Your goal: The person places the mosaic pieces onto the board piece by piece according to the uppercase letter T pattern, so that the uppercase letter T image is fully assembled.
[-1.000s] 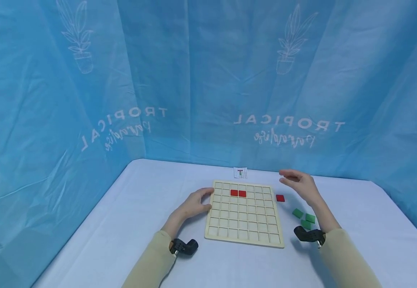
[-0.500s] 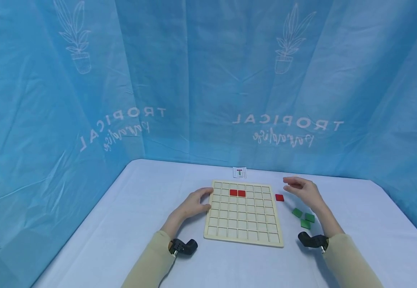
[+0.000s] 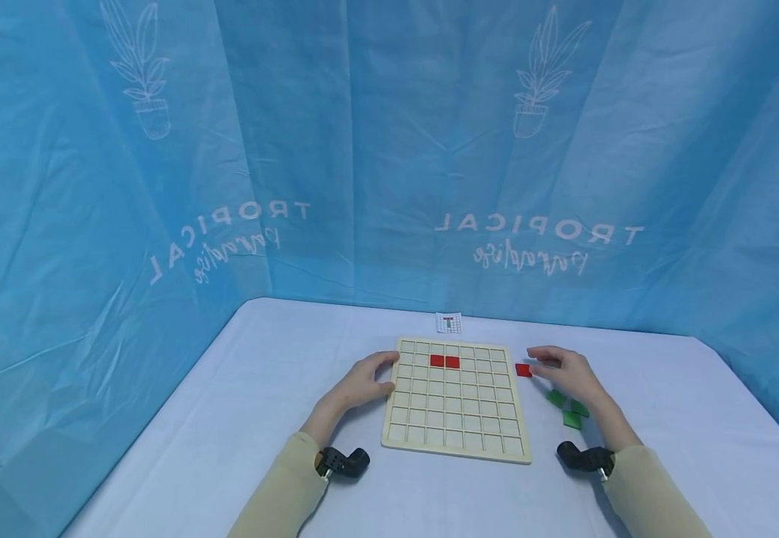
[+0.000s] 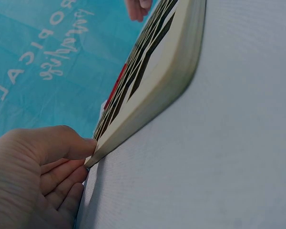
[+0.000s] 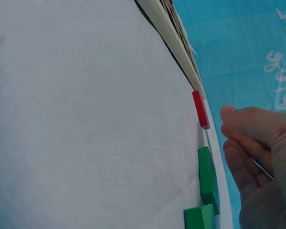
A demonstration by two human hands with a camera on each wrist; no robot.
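Note:
A pale wooden grid board (image 3: 456,407) lies on the table, two red tiles (image 3: 445,362) side by side in its second row from the back. My left hand (image 3: 361,379) touches the board's left edge, thumb and forefinger apart along it; in the left wrist view the thumb (image 4: 69,143) meets that edge. Just off the board's right side lies a loose red tile (image 3: 523,370). Over it hovers my right hand (image 3: 567,371), fingers loosely bent with nothing between them; the right wrist view shows a gap between the fingertips and the red tile (image 5: 200,109).
Several green tiles (image 3: 571,420) lie below the right hand, partly behind its wrist. A small card with a printed coloured grid (image 3: 449,323) lies behind the board. Blue cloth walls (image 3: 389,254) rise at the table's back and sides. Each wrist wears a black camera (image 3: 345,462).
My right hand has come down and slightly toward me, close above the loose red tile. The left hand and the board have stayed in place.

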